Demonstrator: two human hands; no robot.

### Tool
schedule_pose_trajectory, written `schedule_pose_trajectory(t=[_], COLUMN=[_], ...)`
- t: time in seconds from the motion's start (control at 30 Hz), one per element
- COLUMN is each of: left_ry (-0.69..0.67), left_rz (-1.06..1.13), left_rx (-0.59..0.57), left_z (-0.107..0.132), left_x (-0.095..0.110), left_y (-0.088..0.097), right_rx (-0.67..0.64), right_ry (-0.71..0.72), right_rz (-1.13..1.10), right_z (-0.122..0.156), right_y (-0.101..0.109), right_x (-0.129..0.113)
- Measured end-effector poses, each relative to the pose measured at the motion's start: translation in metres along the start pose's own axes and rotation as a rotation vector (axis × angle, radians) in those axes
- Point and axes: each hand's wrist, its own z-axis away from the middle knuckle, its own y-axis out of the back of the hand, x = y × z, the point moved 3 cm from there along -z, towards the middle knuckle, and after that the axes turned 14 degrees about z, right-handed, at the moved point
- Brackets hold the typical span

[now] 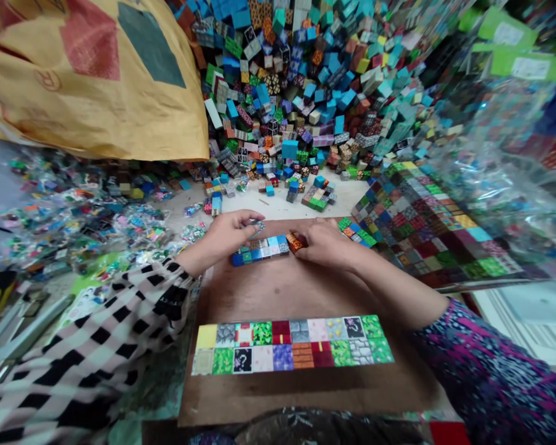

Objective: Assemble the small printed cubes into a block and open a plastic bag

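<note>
My left hand [229,240] pinches a small grey-blue patterned cube [258,228] between thumb and fingertips. Just below it lies a short double row of blue, white and grey cubes [263,249] on the brown board [278,293]. At the right end of this row, the fingers of my right hand [324,242] close around an orange-and-brown patterned cube [295,243]. Part of that cube is hidden by the fingers. Beyond my right hand sits a small group of green, orange and blue cubes [356,231]. Nearer to me lies a longer two-row block of printed cubes [293,345].
A big heap of loose patterned cubes [301,80] fills the back. At the upper left is a yellow paper bag [162,117], with small plastic packets [97,216] below it. A large slab of cubes [426,228] in clear wrap leans at the right. Tools [32,334] lie far left.
</note>
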Motion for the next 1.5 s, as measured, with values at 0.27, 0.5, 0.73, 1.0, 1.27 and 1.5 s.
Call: schedule_pose_trajectory(t=[0.27,0.5,0.73,1.0,1.27,1.5], left_ry=[0.023,-0.023,-0.155,-0.233,-0.264,-0.253], left_rz=[0.197,0.139,0.038,-0.043,-0.321,-0.950], left_rx=[-0.088,-0.111,-0.161,-0.154,-0.131,-0.236], left_z=[0.000,0.001,0.006,0.008,0.007,0.014], left_x=[0.000,-0.001,0.003,0.007,-0.001,-0.004], left_y=[-0.007,-0.012,-0.017,-0.026,-0.022,-0.025], right_rx=[0.012,-0.002,0.095,0.231,0.280,0.156], right_ry=[0.044,0.078,0.098,0.084,0.000,-0.072], right_rz=[-0.101,-0.178,-0.365,-0.745,-0.450,0.092], right_z=[0.008,0.008,0.011,0.003,0.006,0.009], right_y=[0.004,0.006,0.017,0.014,0.011,0.005], right_x=[0.000,-0.003,-0.003,-0.008,0.007,0.006])
